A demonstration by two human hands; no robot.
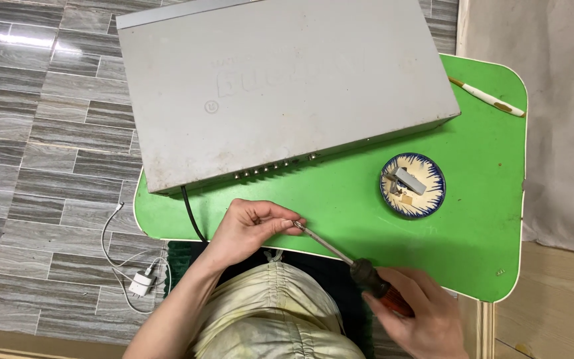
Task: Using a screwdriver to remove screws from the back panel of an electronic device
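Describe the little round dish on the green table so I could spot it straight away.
Start at the bright green table with rounded corners and find the big flat grey metal box lying across its far side. Just right of that box's near corner sits a small round saucer with a blue patterned rim. It alone is round, and it holds small greyish bits.

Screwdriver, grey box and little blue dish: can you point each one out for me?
Screwdriver (380, 288): head view, on its dark handle, in the right hand (420, 319).
Grey box (280, 80): head view, middle of its flat lid.
Blue dish (436, 174): head view, on its patterned right rim.
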